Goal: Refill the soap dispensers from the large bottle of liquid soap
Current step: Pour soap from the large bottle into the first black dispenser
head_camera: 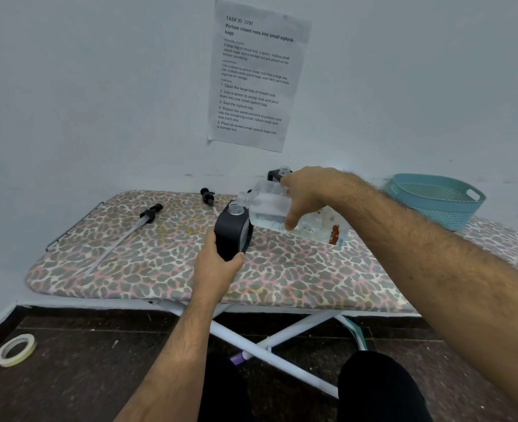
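A black soap dispenser (231, 231) with an open clear neck stands on the leopard-print ironing board (148, 263). My left hand (218, 263) grips its lower body. My right hand (309, 196) grips the large clear soap bottle (269, 205), tilted on its side with its open mouth just above and to the right of the dispenser's neck. Clear liquid lies in the bottle's lower half. A second black dispenser (277, 175) stands behind my right hand, mostly hidden. Two black pump heads with tubes (148, 216) (208, 197) lie on the board.
A teal plastic basket (434, 199) sits at the board's right end against the wall. A roll of tape (15, 350) lies on the dark floor at the left. A printed sheet (254, 77) hangs on the wall. The board's white legs (269, 339) cross below.
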Demonstrator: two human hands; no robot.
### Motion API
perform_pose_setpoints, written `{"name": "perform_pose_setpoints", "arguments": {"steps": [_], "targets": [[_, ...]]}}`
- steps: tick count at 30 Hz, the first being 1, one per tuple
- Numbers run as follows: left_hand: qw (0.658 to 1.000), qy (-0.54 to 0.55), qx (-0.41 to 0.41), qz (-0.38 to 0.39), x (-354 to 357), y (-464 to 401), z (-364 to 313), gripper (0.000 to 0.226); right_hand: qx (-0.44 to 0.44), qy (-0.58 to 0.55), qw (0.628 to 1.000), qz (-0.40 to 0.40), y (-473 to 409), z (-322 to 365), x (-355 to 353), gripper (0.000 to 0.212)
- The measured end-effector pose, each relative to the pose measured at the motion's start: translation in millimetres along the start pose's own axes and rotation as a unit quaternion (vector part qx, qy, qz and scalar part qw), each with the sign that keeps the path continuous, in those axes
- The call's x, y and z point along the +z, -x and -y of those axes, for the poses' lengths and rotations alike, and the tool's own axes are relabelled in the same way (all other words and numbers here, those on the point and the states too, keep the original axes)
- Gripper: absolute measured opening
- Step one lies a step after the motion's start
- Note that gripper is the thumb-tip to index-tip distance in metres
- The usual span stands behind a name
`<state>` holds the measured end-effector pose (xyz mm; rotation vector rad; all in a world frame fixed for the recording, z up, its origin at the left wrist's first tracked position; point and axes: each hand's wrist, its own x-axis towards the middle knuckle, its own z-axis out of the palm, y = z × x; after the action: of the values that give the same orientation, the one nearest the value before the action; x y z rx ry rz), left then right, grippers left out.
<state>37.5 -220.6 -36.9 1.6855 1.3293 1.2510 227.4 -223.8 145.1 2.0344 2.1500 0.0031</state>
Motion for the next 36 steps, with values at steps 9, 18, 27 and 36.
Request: {"name": "perform_pose_setpoints", "arguments": {"steps": [9, 18, 27, 36], "targets": [[1.0, 0.0, 0.001, 0.001, -0.4, 0.6, -0.7, 0.06, 0.002, 0.007, 1.0, -0.002, 1.3, 0.7, -0.8, 0.087], [1.0, -0.002, -0.001, -0.001, -0.8, 1.7, -1.9, 0.062, 0.003, 0.01, 1.0, -0.006, 1.5, 1.1, -0.9, 0.086], [1.0, -0.003, 0.0, -0.001, 0.0, 1.0, -2.5, 0.061, 0.002, 0.01, 1.0, -0.005, 2.8, 1.2, -2.0, 0.084], [1.0, 0.0, -0.004, 0.0, -0.3, 1.8, -3.4, 0.059, 0.001, 0.005, 1.0, -0.007, 3.7, 1.3, -1.4, 0.084]]}}
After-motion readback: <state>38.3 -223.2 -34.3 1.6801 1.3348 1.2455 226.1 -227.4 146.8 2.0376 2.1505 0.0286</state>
